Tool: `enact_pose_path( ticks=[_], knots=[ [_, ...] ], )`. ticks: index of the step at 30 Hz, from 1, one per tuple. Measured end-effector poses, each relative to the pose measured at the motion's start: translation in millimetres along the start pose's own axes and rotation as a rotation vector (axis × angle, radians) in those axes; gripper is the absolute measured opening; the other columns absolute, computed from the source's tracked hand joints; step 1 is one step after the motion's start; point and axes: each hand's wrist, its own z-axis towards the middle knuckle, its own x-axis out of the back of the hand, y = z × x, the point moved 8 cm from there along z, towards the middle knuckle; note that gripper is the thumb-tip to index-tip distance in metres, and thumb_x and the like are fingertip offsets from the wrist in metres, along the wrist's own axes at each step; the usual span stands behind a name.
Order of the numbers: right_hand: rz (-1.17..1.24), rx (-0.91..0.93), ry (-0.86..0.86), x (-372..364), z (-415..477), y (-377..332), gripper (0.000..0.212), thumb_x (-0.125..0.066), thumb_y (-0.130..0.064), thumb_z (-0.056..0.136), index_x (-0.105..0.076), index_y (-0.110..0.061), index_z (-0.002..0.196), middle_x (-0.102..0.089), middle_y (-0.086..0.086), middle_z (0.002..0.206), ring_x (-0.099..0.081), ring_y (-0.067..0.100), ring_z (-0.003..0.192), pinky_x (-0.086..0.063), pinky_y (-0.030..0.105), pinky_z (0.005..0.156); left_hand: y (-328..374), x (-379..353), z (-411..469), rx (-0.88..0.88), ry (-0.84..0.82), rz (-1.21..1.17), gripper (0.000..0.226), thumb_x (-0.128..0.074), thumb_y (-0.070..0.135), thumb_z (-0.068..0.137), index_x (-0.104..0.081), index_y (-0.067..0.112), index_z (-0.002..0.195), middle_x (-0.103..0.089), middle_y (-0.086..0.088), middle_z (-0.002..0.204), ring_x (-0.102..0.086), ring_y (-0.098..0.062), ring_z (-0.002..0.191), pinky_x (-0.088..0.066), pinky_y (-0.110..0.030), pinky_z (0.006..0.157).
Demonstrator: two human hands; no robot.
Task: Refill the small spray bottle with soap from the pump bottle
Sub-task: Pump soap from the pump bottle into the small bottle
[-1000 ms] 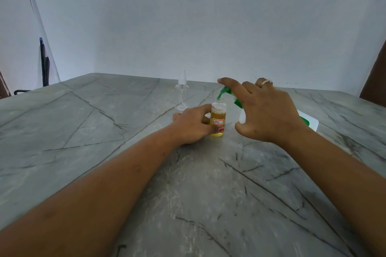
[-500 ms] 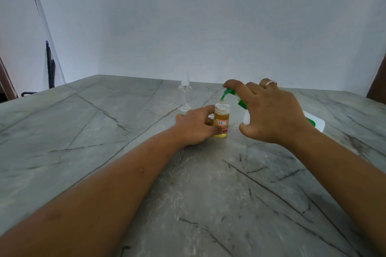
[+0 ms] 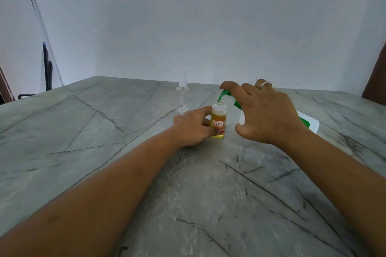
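Nearest, two bare forearms reach over the grey veined table (image 3: 87, 131) toward its middle. The left hand (image 3: 193, 128) rests on the tabletop, thumb and fingers curled round the lower half of the small spray bottle (image 3: 218, 120), which it grips from 9 o'clock. The bottle stands upright at the table's centre, long axis vertical, neck open and uncapped. It is clear plastic holding amber-yellow liquid up to about the shoulder, with pale foam on top and a red-edged white label bearing handwriting.

At 3 o'clock of it, close but apart, the right hand (image 3: 265, 112) arches over the pump bottle (image 3: 241, 120), forefinger laid along the top of the green spout (image 3: 224, 94), thumb curled low by the white body. A ring (image 3: 263, 84) shows on one finger. The hand hides most of the pump bottle.

What matters next is that the spout reaches in from 2 o'clock and its tip hangs just over the open neck, so a press looks likely to drop soap straight in. The right hand is the one placed to press.

Farther off, at 11 o'clock, a clear spray head (image 3: 183, 92) with its dip tube stands alone before the pale wall (image 3: 208, 27).
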Motion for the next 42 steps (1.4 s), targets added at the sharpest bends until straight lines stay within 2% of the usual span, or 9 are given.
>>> enact_pose_path(
  ticks=[5, 7, 11, 15, 22, 29, 36, 42],
  knots=[
    [-0.007, 0.008, 0.010, 1.9, -0.9, 1.1, 0.103, -0.061, -0.047, 0.072, 0.012, -0.039, 0.143, -0.057, -0.002, 0.113, -0.050, 0.026, 0.104, -0.049, 0.032, 0.065, -0.1, 0.9, 0.3, -0.008, 0.000, -0.002, 0.059, -0.055, 0.050, 0.088, -0.033, 0.035, 0.141, -0.056, 0.001, 0.134, -0.048, -0.023, 0.125, -0.026, -0.050, 0.110],
    [-0.002, 0.009, 0.011, 2.4, -0.9, 0.4, 0.104, -0.060, -0.047, 0.073, 0.015, -0.040, 0.143, -0.056, -0.001, 0.115, -0.050, 0.027, 0.106, -0.050, 0.032, 0.066, -0.3, 0.9, 0.9, -0.008, -0.002, 0.002, 0.059, -0.054, 0.050, 0.088, -0.032, 0.035, 0.141, -0.055, 0.001, 0.135, -0.048, -0.023, 0.125, -0.026, -0.051, 0.110],
    [-0.002, -0.005, -0.027, 1.9, -0.2, 1.3, 0.086, -0.062, -0.046, 0.072, -0.011, -0.039, 0.141, -0.056, -0.002, 0.118, -0.050, 0.026, 0.108, -0.051, 0.034, 0.071, -0.7, 0.3, 1.8, -0.009, -0.006, 0.013, 0.061, -0.054, 0.050, 0.088, -0.032, 0.034, 0.142, -0.053, 0.000, 0.137, -0.047, -0.024, 0.125, -0.028, -0.051, 0.110],
    [0.006, -0.021, -0.034, 1.0, -0.8, 2.5, 0.076, -0.065, -0.043, 0.069, -0.022, -0.036, 0.132, -0.059, -0.002, 0.112, -0.051, 0.026, 0.103, -0.048, 0.032, 0.065, -0.8, -1.3, 3.1, -0.020, -0.005, 0.027, 0.061, -0.054, 0.050, 0.088, -0.031, 0.034, 0.142, -0.055, 0.000, 0.135, -0.049, -0.024, 0.123, -0.029, -0.051, 0.108],
    [-0.023, -0.007, -0.023, 0.6, -0.5, 1.1, 0.076, -0.063, -0.043, 0.070, -0.022, -0.035, 0.133, -0.058, -0.001, 0.112, -0.051, 0.026, 0.104, -0.044, 0.030, 0.062, -1.2, -1.8, 2.4, -0.007, -0.006, 0.019, 0.061, -0.054, 0.051, 0.088, -0.031, 0.034, 0.142, -0.053, 0.000, 0.137, -0.048, -0.024, 0.125, -0.030, -0.051, 0.109],
    [-0.009, -0.014, -0.040, 2.7, -0.3, 0.0, 0.087, -0.061, -0.045, 0.074, -0.009, -0.038, 0.144, -0.055, -0.002, 0.122, -0.049, 0.025, 0.110, -0.050, 0.032, 0.072, -1.9, -0.9, 2.3, -0.001, -0.005, -0.001, 0.061, -0.055, 0.050, 0.087, -0.032, 0.034, 0.142, -0.054, 0.000, 0.136, -0.048, -0.024, 0.125, -0.028, -0.052, 0.109],
    [0.000, -0.024, -0.029, 1.7, -0.2, 2.2, 0.074, -0.065, -0.038, 0.067, -0.026, -0.034, 0.130, -0.060, -0.001, 0.105, -0.052, 0.027, 0.100, -0.042, 0.030, 0.059, 0.5, -1.3, 1.5, -0.011, -0.008, 0.026, 0.061, -0.054, 0.050, 0.088, -0.031, 0.034, 0.142, -0.055, 0.000, 0.135, -0.049, -0.023, 0.124, -0.029, -0.050, 0.109],
    [-0.026, -0.011, -0.007, 2.4, 0.0, 1.3, 0.073, -0.065, -0.040, 0.067, -0.028, -0.032, 0.130, -0.060, 0.000, 0.107, -0.052, 0.027, 0.100, -0.039, 0.028, 0.058, 1.6, -1.2, 0.4, -0.010, -0.007, 0.020, 0.059, -0.054, 0.048, 0.089, -0.032, 0.033, 0.142, -0.056, 0.000, 0.133, -0.050, -0.023, 0.122, -0.030, -0.050, 0.109]
  ],
)
